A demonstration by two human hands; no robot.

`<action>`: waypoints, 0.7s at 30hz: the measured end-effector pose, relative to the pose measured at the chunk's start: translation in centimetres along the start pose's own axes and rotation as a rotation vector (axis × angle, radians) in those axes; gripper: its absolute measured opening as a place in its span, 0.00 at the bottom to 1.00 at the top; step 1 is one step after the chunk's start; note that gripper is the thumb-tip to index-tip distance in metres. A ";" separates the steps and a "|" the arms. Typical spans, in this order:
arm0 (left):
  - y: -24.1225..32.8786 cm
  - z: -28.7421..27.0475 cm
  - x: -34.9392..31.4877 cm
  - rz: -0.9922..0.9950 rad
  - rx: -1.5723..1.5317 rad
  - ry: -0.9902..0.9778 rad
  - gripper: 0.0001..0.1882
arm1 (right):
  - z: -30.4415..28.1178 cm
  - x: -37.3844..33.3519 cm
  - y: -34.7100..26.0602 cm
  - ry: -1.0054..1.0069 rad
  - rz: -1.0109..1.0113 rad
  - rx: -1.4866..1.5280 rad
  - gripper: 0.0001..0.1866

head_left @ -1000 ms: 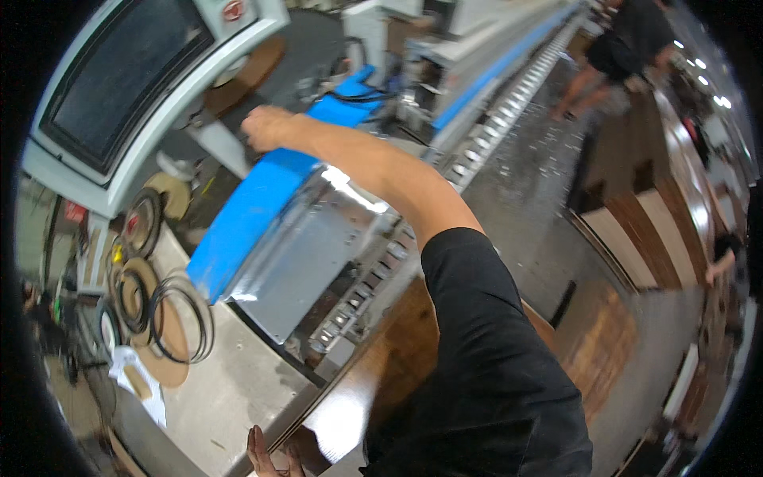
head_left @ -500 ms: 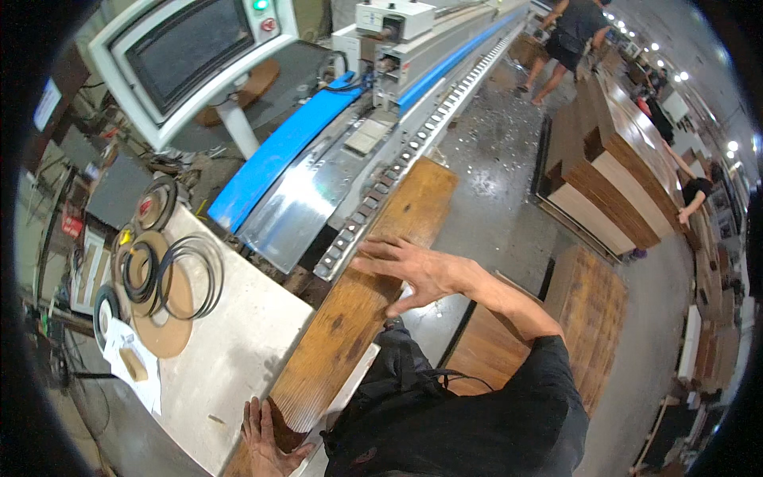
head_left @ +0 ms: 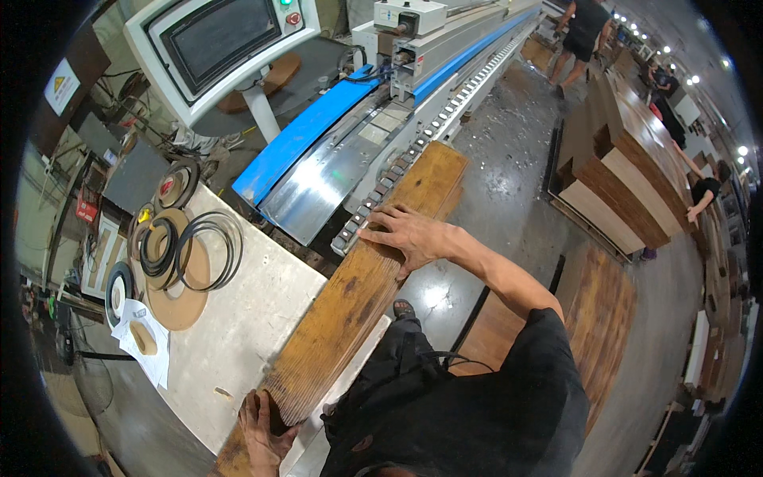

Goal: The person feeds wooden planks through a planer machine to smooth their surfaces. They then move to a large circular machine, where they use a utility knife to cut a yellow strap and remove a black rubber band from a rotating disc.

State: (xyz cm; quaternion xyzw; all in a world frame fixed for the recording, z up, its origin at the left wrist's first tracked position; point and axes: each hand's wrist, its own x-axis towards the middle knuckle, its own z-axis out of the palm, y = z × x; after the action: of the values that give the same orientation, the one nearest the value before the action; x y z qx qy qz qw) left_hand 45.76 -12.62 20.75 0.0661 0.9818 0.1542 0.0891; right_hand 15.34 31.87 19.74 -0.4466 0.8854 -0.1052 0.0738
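Observation:
A long brown plank [head_left: 342, 318] with dark knots and a ridged near end lies diagonally from the lower left toward the upper right. My right hand [head_left: 409, 237] clasps it across its width near the middle, fingers spread over the top and thumb down at the near edge. At its near end my left hand [head_left: 266, 437] is pressed up, fingertips along the left side and thumb on the right. More wood of the same colour [head_left: 230, 455] shows beneath that end. Beside the plank runs the machine's toothed feed track [head_left: 373, 199].
Left of the plank, a pale worktop [head_left: 238, 342] carries black edging coils [head_left: 211, 250] and papers [head_left: 159, 362]. Ahead are a blue machine guard [head_left: 298, 139] and a screen panel [head_left: 222, 48]. Stacked boards [head_left: 616, 179] stand right; a person [head_left: 584, 36] is beyond.
The view has shifted a little, so the scene sits further right. My right thumb has come down against the plank's edge. Both hands stay on the plank, and its side shows more.

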 end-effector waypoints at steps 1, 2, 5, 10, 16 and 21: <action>0.0 0.1 0.0 0.013 0.016 0.030 0.61 | -0.1 -0.2 0.1 0.013 -0.009 0.004 0.63; 0.1 0.1 0.0 0.027 0.031 0.059 0.59 | 0.1 -0.4 0.2 0.030 -0.007 0.006 0.63; 0.4 -0.3 -0.2 0.100 0.054 0.094 0.56 | 1.0 -1.2 0.2 0.102 0.003 0.016 0.61; -2.0 -2.0 -1.9 0.203 0.252 0.041 0.61 | 0.7 -2.4 -0.8 0.346 0.008 0.048 0.56; -0.6 -8.8 -0.1 0.267 0.135 0.044 0.57 | -4.5 -1.4 -2.2 0.525 -0.026 0.019 0.50; -0.3 -10.7 0.9 0.169 0.134 0.145 0.56 | -5.7 0.9 -0.2 0.603 -0.045 0.127 0.46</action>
State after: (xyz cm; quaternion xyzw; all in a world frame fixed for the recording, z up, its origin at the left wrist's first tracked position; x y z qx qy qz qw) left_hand 42.78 -15.83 30.54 0.1430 0.9847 0.0994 -0.0002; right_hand 13.69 31.68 25.28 -0.4092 0.8490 -0.2895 -0.1669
